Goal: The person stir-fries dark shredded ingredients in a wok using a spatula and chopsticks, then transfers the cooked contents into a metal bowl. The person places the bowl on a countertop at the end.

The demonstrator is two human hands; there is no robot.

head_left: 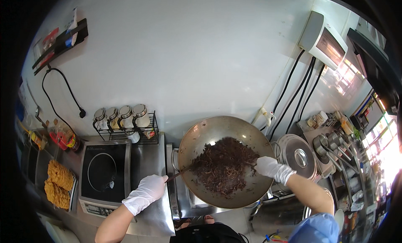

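A wide metal wok [213, 126] with loop handles holds a heap of dark brown shredded food [224, 167]. My left hand [150, 188], in a white glove, grips a thin dark stick-like utensil [176, 175] whose far end reaches into the left side of the heap. At the wok's right side, my gloved right hand [268, 167] is closed around a utensil that reaches into the food; its kind is unclear, and most of its handle is hidden by the hand.
Left stand an induction cooktop [102, 172], a wire rack [155, 125] of lidded jars and a tray of fried food [58, 185]. A lidded pot [298, 155] adjoins the wok at right, near small saucepans [322, 144]. A tap [267, 116] juts from the wall behind.
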